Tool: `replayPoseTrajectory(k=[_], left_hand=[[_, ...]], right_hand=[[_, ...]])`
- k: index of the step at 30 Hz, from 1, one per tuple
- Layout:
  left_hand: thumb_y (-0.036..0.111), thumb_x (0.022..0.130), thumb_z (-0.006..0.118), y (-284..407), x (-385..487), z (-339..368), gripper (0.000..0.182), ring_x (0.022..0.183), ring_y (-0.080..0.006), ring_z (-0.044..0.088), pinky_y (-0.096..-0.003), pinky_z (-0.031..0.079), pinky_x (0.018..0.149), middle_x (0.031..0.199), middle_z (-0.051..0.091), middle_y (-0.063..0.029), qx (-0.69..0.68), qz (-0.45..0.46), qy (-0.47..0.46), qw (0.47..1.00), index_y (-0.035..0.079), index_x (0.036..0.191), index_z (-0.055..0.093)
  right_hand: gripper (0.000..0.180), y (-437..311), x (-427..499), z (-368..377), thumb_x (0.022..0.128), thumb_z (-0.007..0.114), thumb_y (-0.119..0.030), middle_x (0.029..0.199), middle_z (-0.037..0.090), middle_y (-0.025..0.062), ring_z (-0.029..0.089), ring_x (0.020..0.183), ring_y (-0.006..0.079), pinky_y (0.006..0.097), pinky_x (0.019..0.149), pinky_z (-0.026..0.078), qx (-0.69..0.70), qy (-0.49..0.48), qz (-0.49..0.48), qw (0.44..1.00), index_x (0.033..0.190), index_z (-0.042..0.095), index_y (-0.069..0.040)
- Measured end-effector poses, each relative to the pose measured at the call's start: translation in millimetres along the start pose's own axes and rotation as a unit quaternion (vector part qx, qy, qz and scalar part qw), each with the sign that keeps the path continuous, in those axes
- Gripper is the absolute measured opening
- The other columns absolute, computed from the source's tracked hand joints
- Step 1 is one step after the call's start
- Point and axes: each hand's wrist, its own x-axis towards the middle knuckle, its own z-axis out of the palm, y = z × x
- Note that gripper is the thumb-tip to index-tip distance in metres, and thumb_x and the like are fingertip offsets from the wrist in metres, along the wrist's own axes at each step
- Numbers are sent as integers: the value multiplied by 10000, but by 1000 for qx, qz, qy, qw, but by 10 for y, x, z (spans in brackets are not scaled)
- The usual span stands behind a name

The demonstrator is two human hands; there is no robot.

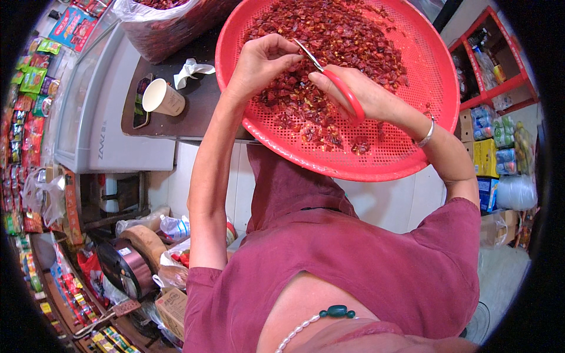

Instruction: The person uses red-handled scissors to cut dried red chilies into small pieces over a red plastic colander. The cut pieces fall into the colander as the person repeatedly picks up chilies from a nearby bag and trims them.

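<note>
My right hand (353,90) grips a pair of scissors by its red handle (351,97). The slim metal blades (309,54) point up and left, and their tips reach the fingers of my left hand (265,59). Thumb and fingertips of that hand are drawn close together; whether a small piece sits between them is too hard to make out. Both hands are over a large round red plastic sieve basket (419,150) with a perforated bottom. Cut dried red chili pieces (326,26), mixed with pale yellow seeds, are heaped in it.
Left of the basket, a dark table (194,119) carries a paper cup (163,98), a phone (142,101), a crumpled tissue (192,71) and a plastic bag of dried chilies (163,33). A chest freezer (119,132) stands beyond. Packaged goods (485,159) line the right side.
</note>
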Motion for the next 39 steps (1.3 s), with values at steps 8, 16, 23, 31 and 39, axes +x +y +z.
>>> replayPoseTrajectory(k=[8, 16, 23, 31, 39], left_hand=[[12, 805, 642, 11, 4, 16, 142, 761, -101, 616, -209, 513, 690, 870, 645, -64, 2, 6, -20, 1000, -26, 937, 609], [21, 808, 642, -41, 22, 9, 132, 743, -90, 605, -205, 503, 655, 867, 643, -52, 40, -13, -44, 998, -26, 928, 613], [30, 809, 644, -33, 36, 30, 135, 751, -78, 594, -206, 492, 660, 866, 639, -38, 58, -22, -30, 998, -17, 932, 614], [96, 817, 664, -79, 56, -8, 136, 670, -39, 541, -176, 439, 577, 775, 596, -1, 96, 30, 72, 992, 12, 878, 577], [145, 830, 659, -1, 78, -52, 131, 636, -22, 482, -168, 382, 551, 721, 574, 41, 77, 39, 137, 987, 20, 832, 622]], right_hand=[[514, 88, 39, -8, 934, 357, -504, 507, 452, 20, 498, 438, 135, 268, 431, 404, 84, -26, 32, 996, 711, 438, -48], [546, 99, 42, -1, 938, 340, -490, 568, 466, 84, 501, 544, 202, 364, 551, 416, 27, -27, 32, 999, 753, 473, 6], [464, 253, 106, 44, 931, 417, -460, 517, 458, 18, 488, 432, 113, 265, 409, 394, 52, -16, 24, 998, 739, 455, -40], [446, 231, 107, -157, 923, 400, -503, 637, 437, -22, 458, 481, 71, 216, 438, 381, 187, 83, 67, 976, 882, 464, -63], [340, 96, 72, -54, 933, 455, -380, 736, 497, 26, 504, 606, 103, 263, 558, 435, 115, 64, 35, 991, 1002, 465, -47]])
